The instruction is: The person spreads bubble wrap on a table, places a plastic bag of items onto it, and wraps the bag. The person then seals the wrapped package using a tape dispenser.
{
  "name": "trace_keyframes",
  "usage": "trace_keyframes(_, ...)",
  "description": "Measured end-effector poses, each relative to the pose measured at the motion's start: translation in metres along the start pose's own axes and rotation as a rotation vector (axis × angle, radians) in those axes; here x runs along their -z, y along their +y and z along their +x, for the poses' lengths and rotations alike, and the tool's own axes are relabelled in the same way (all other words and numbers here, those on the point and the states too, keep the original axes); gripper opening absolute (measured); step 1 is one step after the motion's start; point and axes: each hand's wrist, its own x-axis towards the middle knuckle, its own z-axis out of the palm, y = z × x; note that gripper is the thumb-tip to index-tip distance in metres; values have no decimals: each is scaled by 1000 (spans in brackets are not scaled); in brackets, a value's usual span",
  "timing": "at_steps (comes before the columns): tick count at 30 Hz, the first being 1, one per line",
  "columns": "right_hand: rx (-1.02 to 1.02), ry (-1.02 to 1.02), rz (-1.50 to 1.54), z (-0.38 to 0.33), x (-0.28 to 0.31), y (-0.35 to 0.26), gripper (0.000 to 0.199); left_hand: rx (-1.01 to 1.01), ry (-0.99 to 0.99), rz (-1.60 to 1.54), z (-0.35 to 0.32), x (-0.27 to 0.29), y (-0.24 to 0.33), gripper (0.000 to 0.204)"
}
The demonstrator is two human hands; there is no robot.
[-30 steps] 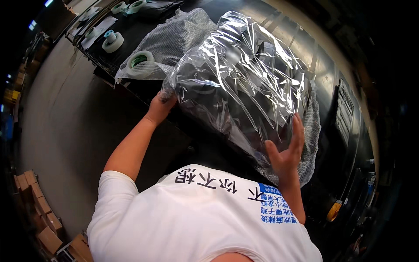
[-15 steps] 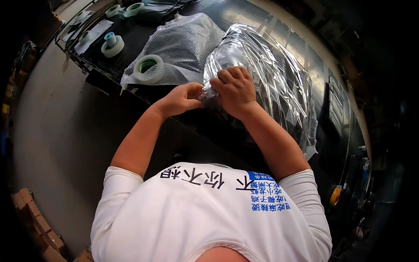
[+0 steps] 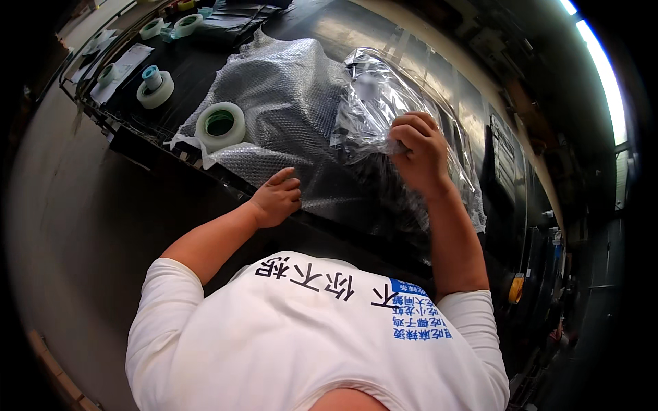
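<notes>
On the black worktop [image 3: 185, 75], glossy, crinkled clear plastic film [image 3: 373, 113] lies right of dimpled bubble wrap [image 3: 288, 96] bearing a ring-shaped tape roll [image 3: 236, 130]. The right hand [image 3: 421, 154] pinches the film's bunched edge; the left hand [image 3: 275, 200], fingers loosely bent and parted, hovers nearby.

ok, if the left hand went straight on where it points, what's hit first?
Likely the bubble wrap just ahead of the left hand; height above it is unclear, so the hand might pass over.
</notes>
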Motion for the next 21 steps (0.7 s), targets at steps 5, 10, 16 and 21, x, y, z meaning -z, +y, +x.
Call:
trace_keyframes(5, 120, -73, 119, -2, -27, -46, 15, 4, -84, -115, -11, -5, 27, 12)
trace_keyframes(10, 64, -241, 46, -32, -74, -77, 27, 150, -143, -155, -7, -10, 40, 17)
trace_keyframes(16, -130, 35, 87, -92, -9, -63, 46, 133, -354, -276, -1, -1, 50, 32)
trace_keyframes(21, -1157, 500, -577, -312, 86, 45, 51, 124, -403, -862, 51, 41, 56, 31)
